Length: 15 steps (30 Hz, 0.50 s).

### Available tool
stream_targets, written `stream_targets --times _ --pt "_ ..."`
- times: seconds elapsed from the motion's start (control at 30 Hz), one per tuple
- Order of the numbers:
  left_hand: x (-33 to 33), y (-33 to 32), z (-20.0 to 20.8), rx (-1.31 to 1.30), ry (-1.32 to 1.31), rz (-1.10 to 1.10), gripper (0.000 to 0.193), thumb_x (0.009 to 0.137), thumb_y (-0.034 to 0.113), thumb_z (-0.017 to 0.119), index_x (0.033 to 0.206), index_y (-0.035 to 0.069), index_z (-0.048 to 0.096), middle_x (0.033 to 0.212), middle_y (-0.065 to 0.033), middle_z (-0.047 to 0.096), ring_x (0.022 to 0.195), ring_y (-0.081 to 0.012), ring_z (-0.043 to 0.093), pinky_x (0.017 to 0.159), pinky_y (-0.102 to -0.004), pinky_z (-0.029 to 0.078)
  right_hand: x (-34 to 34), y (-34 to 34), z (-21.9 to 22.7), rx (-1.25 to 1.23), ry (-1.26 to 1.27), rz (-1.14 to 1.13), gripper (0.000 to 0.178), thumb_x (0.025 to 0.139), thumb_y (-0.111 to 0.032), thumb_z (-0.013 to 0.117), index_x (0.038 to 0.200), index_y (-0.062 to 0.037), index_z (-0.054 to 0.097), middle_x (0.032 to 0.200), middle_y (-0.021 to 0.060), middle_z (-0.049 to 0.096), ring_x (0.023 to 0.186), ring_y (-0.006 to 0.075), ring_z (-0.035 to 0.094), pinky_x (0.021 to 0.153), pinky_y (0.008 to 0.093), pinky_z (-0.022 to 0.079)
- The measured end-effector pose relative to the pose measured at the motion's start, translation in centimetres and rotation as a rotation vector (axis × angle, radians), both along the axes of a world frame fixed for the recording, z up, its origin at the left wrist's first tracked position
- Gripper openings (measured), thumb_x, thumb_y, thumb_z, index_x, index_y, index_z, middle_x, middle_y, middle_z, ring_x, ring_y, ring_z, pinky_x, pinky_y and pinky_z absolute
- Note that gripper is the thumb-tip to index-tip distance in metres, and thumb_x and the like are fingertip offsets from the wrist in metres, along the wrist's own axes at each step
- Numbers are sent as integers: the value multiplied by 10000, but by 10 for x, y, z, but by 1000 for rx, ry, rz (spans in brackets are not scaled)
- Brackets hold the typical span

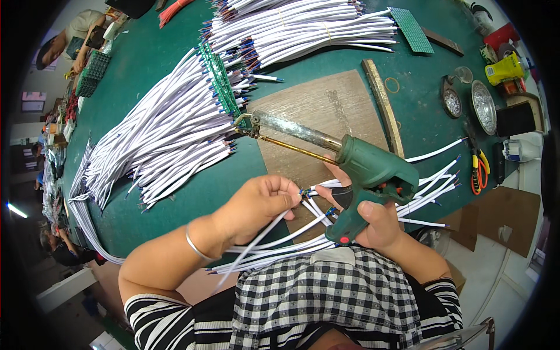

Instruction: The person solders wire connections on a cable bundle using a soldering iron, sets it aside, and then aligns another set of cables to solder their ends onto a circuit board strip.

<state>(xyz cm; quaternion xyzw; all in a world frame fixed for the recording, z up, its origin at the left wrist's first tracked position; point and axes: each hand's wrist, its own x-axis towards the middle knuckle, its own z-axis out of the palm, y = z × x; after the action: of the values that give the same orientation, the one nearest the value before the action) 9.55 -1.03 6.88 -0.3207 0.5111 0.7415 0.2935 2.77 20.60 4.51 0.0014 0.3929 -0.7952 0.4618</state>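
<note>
My right hand is wrapped round the handle of a green soldering gun. Its metal barrel points up and to the left, with a brass-coloured tube alongside, and the tip sits by a green circuit board panel. My left hand pinches a white cable near its end, just left of the gun's trigger. Small blue and dark wire ends show at those fingertips; the exact joint is too small to make out. More white cables lie beneath the gun and both hands.
Large bundles of white cables cover the far left and back of the green table. A brown board lies ahead, beside a wooden strip. Metal dishes, pliers and a yellow bottle are at right. Another person works far left.
</note>
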Motion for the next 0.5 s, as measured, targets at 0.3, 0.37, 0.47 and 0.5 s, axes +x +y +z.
stream_targets --times 0.3,0.37,0.47,0.5 --pt "13 6 -7 -1052 960 -375 156 771 10 662 925 37 652 799 -91 604 680 -238 603 589 -317 498 -2 -1 1 -15 2 46 755 812 -216 622 1452 -96 238 1501 154 257 1430 282 181 1130 551 220" --pt "12 3 -6 -1105 1028 -409 189 737 4 683 918 53 658 813 -85 611 685 -252 594 611 -319 493 -2 -1 0 -18 10 47 755 812 -214 623 1452 -97 240 1499 153 263 1429 278 185 1130 550 222" --pt "12 -1 -4 -1207 1079 -515 224 698 15 703 911 77 667 827 -67 615 686 -250 582 621 -326 476 -2 -2 -1 -2 26 45 745 810 -200 616 1449 -95 247 1497 152 266 1428 276 189 1130 551 225" --pt "12 -2 -4 -1252 1098 -578 225 694 32 701 911 84 669 827 -55 613 680 -234 578 608 -331 463 -2 -2 -2 -9 26 43 736 810 -190 611 1446 -94 253 1497 151 265 1427 277 190 1129 554 229"
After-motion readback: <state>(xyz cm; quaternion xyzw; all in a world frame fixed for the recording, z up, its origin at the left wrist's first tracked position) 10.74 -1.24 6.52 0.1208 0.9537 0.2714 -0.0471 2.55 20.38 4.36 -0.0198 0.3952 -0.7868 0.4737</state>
